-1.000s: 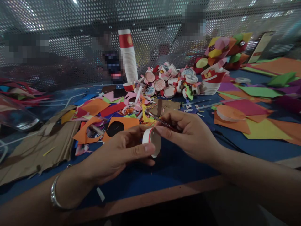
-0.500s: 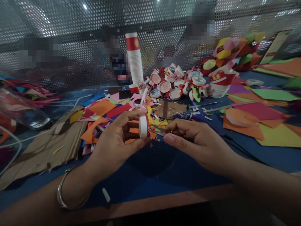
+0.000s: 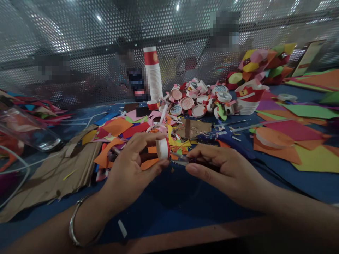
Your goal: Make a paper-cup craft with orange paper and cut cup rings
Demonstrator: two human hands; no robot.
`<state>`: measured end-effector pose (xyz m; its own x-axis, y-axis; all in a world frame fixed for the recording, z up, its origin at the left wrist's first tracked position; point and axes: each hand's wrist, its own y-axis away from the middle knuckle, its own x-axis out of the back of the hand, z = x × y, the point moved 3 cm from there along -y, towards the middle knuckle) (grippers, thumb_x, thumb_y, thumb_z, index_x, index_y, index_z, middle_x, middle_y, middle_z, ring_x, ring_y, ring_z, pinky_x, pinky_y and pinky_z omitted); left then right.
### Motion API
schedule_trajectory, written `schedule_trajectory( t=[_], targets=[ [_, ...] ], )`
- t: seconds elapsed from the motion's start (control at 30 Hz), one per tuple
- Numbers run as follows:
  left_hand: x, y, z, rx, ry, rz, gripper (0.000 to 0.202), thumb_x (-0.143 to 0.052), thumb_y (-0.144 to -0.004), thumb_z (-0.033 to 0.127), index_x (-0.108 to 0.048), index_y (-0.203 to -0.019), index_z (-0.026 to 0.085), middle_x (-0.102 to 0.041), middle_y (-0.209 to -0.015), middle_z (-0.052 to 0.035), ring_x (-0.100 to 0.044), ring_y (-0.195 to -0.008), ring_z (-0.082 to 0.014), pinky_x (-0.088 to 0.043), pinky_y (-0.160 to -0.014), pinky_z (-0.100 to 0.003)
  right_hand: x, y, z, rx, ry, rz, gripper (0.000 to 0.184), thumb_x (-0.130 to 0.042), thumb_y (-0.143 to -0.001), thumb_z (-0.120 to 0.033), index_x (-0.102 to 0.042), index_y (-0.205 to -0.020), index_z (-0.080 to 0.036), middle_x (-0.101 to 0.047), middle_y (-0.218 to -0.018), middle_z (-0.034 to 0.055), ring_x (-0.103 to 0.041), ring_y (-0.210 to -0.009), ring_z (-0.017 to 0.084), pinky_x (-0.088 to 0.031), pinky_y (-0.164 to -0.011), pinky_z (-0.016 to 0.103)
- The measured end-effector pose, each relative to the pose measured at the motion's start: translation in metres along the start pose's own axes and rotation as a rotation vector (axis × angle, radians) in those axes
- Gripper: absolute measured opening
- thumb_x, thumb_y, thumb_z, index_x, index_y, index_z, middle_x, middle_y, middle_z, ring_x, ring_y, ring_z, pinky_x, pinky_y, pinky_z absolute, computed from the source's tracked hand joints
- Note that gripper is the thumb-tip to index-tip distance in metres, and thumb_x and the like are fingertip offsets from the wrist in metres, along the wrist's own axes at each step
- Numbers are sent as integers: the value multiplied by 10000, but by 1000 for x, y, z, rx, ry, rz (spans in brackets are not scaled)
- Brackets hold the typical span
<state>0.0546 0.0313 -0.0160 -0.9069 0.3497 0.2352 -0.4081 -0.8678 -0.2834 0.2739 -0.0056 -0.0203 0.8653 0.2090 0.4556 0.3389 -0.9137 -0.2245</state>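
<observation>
Between the thumb and fingers of my left hand [image 3: 123, 171] is a short cut-off paper cup base [image 3: 162, 149], white with a red edge, held on its side. My right hand [image 3: 225, 164] is closed around a small pair of scissors [image 3: 180, 162], whose handles are mostly covered by the fingers. The blades point left, at the red edge of the cup base; whether they are touching it I cannot tell. Scraps of coloured paper [image 3: 115, 125] lie just behind my left hand.
Beyond my hands rises a tall stack of paper cups [image 3: 154, 79], beside a heap of cut cup bases [image 3: 197, 97]. Brown cardboard [image 3: 50, 176] lies left, near a clear container [image 3: 31, 128]. Coloured sheets [image 3: 312, 157] and a corded blue tool [image 3: 235, 143] are on the right.
The cup base has turned slightly in my left hand, showing more of its white side. The scissors stay close to its red edge. The whole view has shifted slightly.
</observation>
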Motion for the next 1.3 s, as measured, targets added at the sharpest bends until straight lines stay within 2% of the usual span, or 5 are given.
schedule_trajectory(
  t=[0.17, 0.33, 0.57, 0.97, 1.3],
  targets=[
    [1, 0, 0, 30, 6, 8, 519, -878, -850, 245, -677, -1319, 339, -595, -1482, -49, -635, -1330, -295, -631, -1021, -414, 0, -1, 1, 10, -11, -1, 281, -648, -1014, -475, -692, -905, -220, -608, -719, -37, -525, -634, 120, -396, -574, 260],
    [-2, 0, 1, 50, 51, 14, 488, -892, -837, 254, -685, -1276, 302, -633, -1377, -58, -713, -1165, -236, -660, -952, -358, 0, 0, 2, 2, -21, -20, 268, -656, -1012, -469, -688, -914, -221, -587, -708, -44, -505, -611, 115, -379, -556, 262],
    [0, 2, 2, -2, -4, 42, 474, -902, -825, 250, -713, -1251, 335, -643, -1310, -50, -719, -1174, -256, -649, -995, -408, -1, 3, 1, -3, -4, -14, 266, -640, -1018, -465, -697, -922, -224, -607, -722, -40, -529, -622, 122, -393, -572, 262],
    [-3, 4, 0, 77, -24, -11, 522, -851, -830, 166, -693, -1302, 325, -684, -1269, -38, -734, -1142, -222, -658, -972, -358, 1, 6, -2, 100, 88, 33, 168, -662, -1021, -349, -697, -918, -221, -620, -728, -61, -534, -613, 88, -392, -554, 224],
    [-5, 1, -3, 146, 26, -42, 520, -903, -839, 288, -671, -1305, 299, -748, -1265, -16, -751, -1122, -191, -636, -995, -322, 0, 6, -1, 76, 92, 34, 222, -638, -1028, -380, -713, -891, -222, -621, -704, -50, -531, -587, 96, -382, -540, 237]
  ],
)
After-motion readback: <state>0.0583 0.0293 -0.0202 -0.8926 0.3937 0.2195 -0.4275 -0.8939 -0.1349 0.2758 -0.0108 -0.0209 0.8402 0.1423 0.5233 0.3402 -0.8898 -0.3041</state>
